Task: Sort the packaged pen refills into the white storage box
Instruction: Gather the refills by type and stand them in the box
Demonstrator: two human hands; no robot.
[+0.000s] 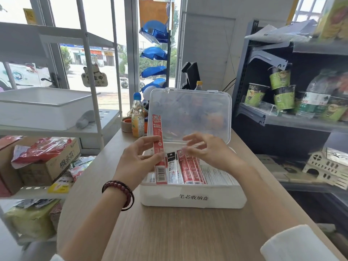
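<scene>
A white storage box (pixel 194 198) with a printed label stands on the wooden table, its clear lid (pixel 190 113) tilted up at the back. Inside lie red refill packs (pixel 190 170), a black-and-white refill pack (pixel 172 170) and white packs (pixel 218 177). My left hand (pixel 139 159) pinches a long red refill pack (pixel 159 149), which stands nearly upright with its lower end in the box's left side. My right hand (pixel 207 149) hovers over the box with fingers spread and holds nothing.
A drink bottle (pixel 137 117) and a tape roll (pixel 127 125) stand behind the box at the left. A rack with a white bin (pixel 43 108) and a cardboard carton (pixel 47 162) is at the left. Shelves with green cup noodles (pixel 282 91) stand at the right.
</scene>
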